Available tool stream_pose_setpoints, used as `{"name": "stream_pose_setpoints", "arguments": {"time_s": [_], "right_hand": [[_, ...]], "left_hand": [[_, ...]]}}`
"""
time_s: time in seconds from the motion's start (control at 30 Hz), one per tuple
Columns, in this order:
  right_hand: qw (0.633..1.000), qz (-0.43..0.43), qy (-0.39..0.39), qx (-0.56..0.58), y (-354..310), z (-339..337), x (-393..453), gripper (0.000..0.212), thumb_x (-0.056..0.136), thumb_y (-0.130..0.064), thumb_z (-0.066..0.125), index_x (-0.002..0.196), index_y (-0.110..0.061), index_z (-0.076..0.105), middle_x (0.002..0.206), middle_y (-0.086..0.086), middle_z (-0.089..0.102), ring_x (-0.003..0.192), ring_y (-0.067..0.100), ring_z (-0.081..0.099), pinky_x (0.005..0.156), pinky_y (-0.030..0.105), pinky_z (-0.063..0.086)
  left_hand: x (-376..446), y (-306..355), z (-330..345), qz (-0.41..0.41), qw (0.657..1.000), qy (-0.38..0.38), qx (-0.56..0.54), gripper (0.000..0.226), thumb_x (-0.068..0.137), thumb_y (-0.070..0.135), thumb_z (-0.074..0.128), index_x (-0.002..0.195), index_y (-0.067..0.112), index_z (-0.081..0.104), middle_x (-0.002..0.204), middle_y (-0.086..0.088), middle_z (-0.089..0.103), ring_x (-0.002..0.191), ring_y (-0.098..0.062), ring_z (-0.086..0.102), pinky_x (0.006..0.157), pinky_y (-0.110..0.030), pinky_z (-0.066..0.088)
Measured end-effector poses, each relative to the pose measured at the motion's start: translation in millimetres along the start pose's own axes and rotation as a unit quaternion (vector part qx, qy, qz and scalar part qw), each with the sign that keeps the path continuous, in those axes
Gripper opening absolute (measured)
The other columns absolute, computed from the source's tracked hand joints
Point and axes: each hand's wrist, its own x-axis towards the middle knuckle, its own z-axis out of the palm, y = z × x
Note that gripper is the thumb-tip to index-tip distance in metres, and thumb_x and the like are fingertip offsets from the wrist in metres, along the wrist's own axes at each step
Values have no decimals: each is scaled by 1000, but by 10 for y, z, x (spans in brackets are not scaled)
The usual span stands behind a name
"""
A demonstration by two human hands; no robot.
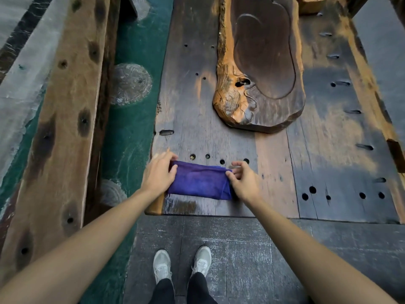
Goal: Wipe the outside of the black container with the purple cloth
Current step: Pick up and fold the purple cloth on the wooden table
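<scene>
A purple cloth [198, 182] lies folded into a rectangle on the dark wooden table [328, 163], near its front left corner. My left hand [158, 173] pinches the cloth's left edge. My right hand [242, 178] pinches its right edge between thumb and fingers. No black container is in view.
A large carved wooden tea tray [263, 62] with a dark oval basin lies on the table beyond the cloth. A wooden bench [63, 119] runs along the left, with green patterned floor [131, 119] between it and the table. Grey stone floor and my shoes [182, 265] are below.
</scene>
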Motion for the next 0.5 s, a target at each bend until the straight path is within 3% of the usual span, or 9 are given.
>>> {"name": "stream_pose_setpoints", "arguments": {"time_s": [0.1,0.17,0.23,0.3,0.4,0.5], "right_hand": [[990,-101,62,-73,-50,125,-186,29,97,-13,62,125,-7,60,120,11,61,104,21,62,97,34,50],[966,-205,68,-139,-74,280,-326,35,98,-16,56,131,-8,58,136,12,56,124,27,54,105,39,46],[941,-281,19,-188,-17,431,-391,45,101,-24,51,143,-10,51,153,11,46,140,25,43,112,38,37],[918,-310,-57,-239,137,495,-402,56,105,-37,45,156,-14,36,167,7,28,154,22,24,121,40,24],[893,-326,-121,-285,351,416,-369,69,104,-53,43,162,-21,21,170,-3,10,158,16,5,127,45,9],[881,-339,-152,-291,340,312,-284,78,101,-57,49,162,-18,21,170,0,9,158,19,6,127,41,4]], "left_hand": [[-123,159,56,94,993,51,51,29,88,6,54,115,12,62,116,-3,63,106,-21,57,89,-41,51],[-219,247,174,171,983,23,63,40,90,9,52,129,10,58,136,-3,59,126,-20,52,103,-44,46],[-304,197,329,202,974,-49,86,53,99,25,41,150,11,40,159,-2,38,150,-18,29,120,-42,29],[-363,14,428,204,967,-106,113,60,104,39,28,158,14,21,167,0,17,156,-17,8,124,-42,17],[-401,-199,464,225,955,-126,149,67,104,51,21,160,17,8,169,3,5,156,-16,-3,126,-40,7],[-359,-220,385,250,946,-144,146,80,100,60,29,160,14,5,169,-1,0,156,-17,-5,126,-37,3]]}}
